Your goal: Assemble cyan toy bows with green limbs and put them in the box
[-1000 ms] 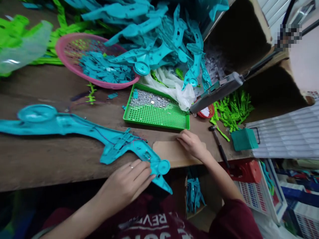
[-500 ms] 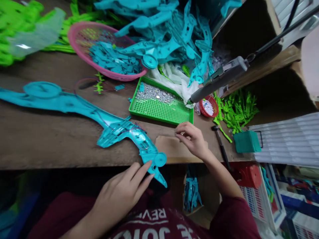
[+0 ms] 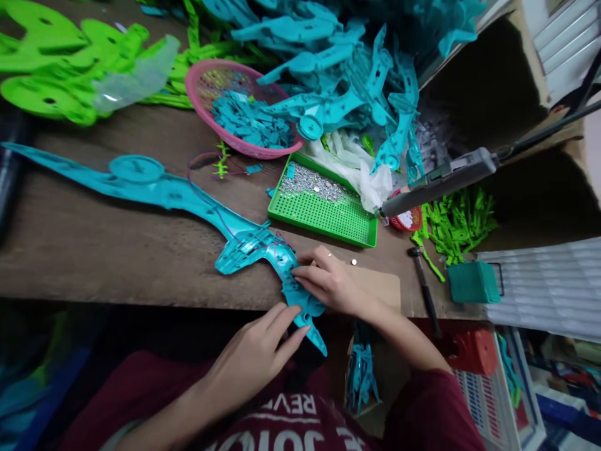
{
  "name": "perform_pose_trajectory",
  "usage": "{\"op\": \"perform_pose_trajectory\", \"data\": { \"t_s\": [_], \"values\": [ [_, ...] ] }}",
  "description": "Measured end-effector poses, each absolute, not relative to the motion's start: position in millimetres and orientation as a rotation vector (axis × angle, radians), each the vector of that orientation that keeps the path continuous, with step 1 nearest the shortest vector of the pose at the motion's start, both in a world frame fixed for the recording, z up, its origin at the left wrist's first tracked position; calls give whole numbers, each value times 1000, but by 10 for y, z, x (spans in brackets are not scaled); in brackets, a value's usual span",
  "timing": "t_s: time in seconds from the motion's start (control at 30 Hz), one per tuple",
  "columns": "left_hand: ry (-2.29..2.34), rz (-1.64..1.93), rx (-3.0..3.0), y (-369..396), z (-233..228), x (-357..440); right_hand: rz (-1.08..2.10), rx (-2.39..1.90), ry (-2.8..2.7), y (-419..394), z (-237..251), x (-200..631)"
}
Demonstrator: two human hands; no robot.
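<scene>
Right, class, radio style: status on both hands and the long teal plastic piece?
Left hand fingertips under long teal plastic shell tip. Right hand pressing its near end. Two small silver discs loose beside right hand; green perforated tray behind.

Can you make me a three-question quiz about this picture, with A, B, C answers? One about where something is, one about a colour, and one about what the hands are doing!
1. Where is the hammer?
A. in the pink basket
B. on the table, right of the green tray
C. in the left hand

2. What colour is the long plastic piece lying across the table?
A. teal
B. red
C. yellow

3. What are the hands doing?
A. both rest on the long piece's near end
B. both hold the hammer
C. both are in the basket

Answers: 1 B, it lies beside the green tray. 2 A, it is teal. 3 A, the left hand and right hand touch that end.
</scene>
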State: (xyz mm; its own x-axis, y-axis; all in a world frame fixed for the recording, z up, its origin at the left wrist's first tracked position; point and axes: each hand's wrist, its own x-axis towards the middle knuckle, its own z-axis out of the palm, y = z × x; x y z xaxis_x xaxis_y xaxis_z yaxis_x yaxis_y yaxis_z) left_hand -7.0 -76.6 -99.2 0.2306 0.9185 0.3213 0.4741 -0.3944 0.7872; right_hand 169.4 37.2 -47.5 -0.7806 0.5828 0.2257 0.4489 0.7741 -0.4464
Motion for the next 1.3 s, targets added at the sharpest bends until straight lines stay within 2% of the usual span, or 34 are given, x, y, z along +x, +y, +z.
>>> {"op": "perform_pose_trajectory", "data": {
  "t_s": [0.2, 0.3, 0.5, 0.67, 0.93, 1.13, 1.3],
  "values": [
    [1176, 1134, 2042, -755, -1044, -27, 337, -1520, -2369, 389, -365, 2381],
    [1167, 1121, 2080, -747, -1059, -4, 365, -1630, -2480, 401, -479, 2611],
    [1172, 1060, 2048, -773, -1044, 11, 378, -1465, -2449, 384, -549, 2561],
    [1206, 1037, 2063, -806, -1054, 22, 431, -1050, -2483, 284, -411, 2117],
    [1208, 1026, 2028, -795, -1034, 39, 180, -766, -2968, 280, -471, 1816],
    [1199, 1045, 1968, -805, -1086, 67, 528, -742, -3112, 420, -202, 1715],
    [1183, 1070, 1976, -795, -1092, 66, 1075, -908, -2992, 620, -104, 1534]
  ]
}}
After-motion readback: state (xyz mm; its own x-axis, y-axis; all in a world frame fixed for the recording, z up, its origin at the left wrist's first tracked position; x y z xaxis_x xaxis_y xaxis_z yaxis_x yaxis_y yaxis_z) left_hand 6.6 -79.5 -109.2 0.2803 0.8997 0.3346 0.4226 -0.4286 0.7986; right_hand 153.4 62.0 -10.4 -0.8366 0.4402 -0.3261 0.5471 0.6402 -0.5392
